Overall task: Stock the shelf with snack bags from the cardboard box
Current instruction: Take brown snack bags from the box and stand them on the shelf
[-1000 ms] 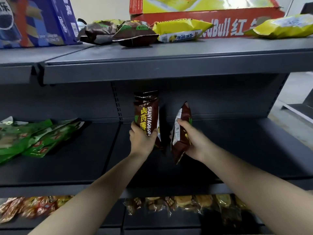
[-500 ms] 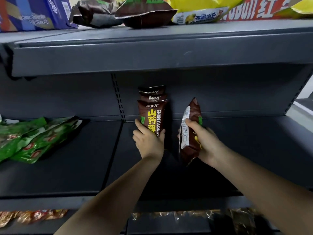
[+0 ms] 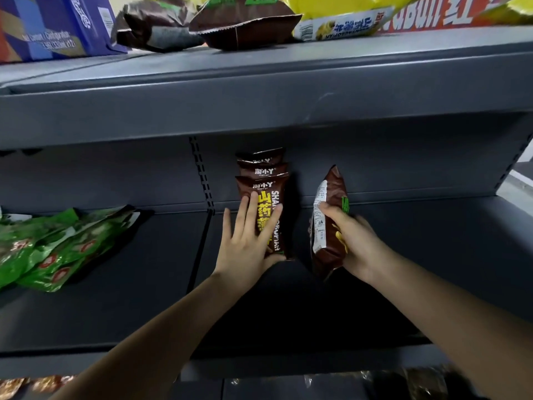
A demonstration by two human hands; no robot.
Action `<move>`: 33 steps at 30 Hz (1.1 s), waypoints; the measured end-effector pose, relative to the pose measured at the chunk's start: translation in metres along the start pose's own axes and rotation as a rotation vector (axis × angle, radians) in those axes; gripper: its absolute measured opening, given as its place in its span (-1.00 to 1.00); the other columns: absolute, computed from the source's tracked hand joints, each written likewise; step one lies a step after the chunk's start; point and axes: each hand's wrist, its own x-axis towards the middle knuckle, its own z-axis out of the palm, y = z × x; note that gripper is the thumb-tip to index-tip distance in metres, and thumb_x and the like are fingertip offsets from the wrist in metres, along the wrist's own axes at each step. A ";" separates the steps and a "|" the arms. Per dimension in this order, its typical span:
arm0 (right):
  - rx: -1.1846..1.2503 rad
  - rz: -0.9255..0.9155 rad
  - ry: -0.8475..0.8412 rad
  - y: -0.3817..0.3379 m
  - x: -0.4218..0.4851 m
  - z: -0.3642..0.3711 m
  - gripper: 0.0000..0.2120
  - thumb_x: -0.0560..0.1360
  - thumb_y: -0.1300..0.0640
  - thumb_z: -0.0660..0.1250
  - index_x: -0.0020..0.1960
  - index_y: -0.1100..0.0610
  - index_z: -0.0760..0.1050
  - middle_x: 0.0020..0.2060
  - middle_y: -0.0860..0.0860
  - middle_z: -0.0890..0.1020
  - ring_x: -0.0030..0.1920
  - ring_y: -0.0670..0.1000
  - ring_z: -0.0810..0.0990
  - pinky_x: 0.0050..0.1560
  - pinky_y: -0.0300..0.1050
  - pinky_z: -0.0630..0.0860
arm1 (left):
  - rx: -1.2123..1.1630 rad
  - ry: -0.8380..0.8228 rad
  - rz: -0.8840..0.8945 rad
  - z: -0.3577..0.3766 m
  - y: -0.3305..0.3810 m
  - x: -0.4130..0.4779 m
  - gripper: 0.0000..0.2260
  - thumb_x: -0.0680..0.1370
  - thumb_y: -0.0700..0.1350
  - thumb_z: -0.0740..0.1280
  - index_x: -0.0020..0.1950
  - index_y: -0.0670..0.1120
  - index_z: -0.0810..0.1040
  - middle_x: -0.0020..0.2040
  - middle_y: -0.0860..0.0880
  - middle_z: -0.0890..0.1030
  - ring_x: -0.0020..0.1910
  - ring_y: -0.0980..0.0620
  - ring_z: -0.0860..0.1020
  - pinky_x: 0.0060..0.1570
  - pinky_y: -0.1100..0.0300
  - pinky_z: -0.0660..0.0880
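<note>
Three brown snack bags (image 3: 264, 180) with yellow lettering stand upright in a row against the back of the middle shelf (image 3: 432, 255). My left hand (image 3: 248, 243) lies flat against the front bag, fingers spread, thumb under its lower edge. To the right, my right hand (image 3: 350, 241) grips another brown snack bag (image 3: 328, 226), held edge-on and upright just above the shelf, apart from the row. The cardboard box is out of view.
Green snack bags (image 3: 54, 249) lie in a heap at the shelf's left. The top shelf (image 3: 259, 90) carries brown bags (image 3: 242, 21), a yellow bag (image 3: 346, 21) and a blue carton (image 3: 54, 27). More bags show on the bottom shelf (image 3: 17, 386).
My left hand has opened from a grip on the front bag to a flat press against it. The right hand with its bag stays beside the row. The camera has moved closer.
</note>
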 end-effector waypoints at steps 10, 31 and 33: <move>-0.118 -0.048 -0.062 0.003 -0.004 0.000 -0.80 0.45 -0.01 0.43 0.00 0.06 0.55 -0.23 -0.07 0.73 -0.21 -0.09 0.72 -0.32 -0.26 0.59 | 0.003 -0.063 0.004 0.007 0.003 0.007 -0.16 0.38 0.40 0.18 0.51 -0.03 0.08 0.45 -0.36 0.23 0.41 -0.30 0.31 0.30 -0.18 0.38; -0.791 -0.570 -0.038 0.066 -0.028 0.065 0.02 0.29 -0.05 0.51 0.49 -0.21 -0.14 0.36 -0.11 0.27 0.37 -0.09 0.31 0.39 0.15 0.33 | -1.722 -0.015 -0.949 -0.076 -0.006 0.034 -0.89 0.58 -0.13 0.28 0.00 -0.15 0.54 -0.11 -0.07 0.67 -0.11 -0.01 0.65 -0.09 0.07 0.59; -0.812 -0.565 -0.029 0.067 -0.024 0.062 0.05 0.29 -0.03 0.52 0.50 -0.19 -0.15 0.38 -0.11 0.27 0.39 -0.09 0.28 0.40 0.14 0.34 | -1.826 -0.040 -0.953 -0.071 -0.008 0.038 -0.91 0.57 -0.18 0.29 -0.09 -0.13 0.56 -0.21 -0.01 0.68 -0.25 0.08 0.66 -0.26 0.20 0.59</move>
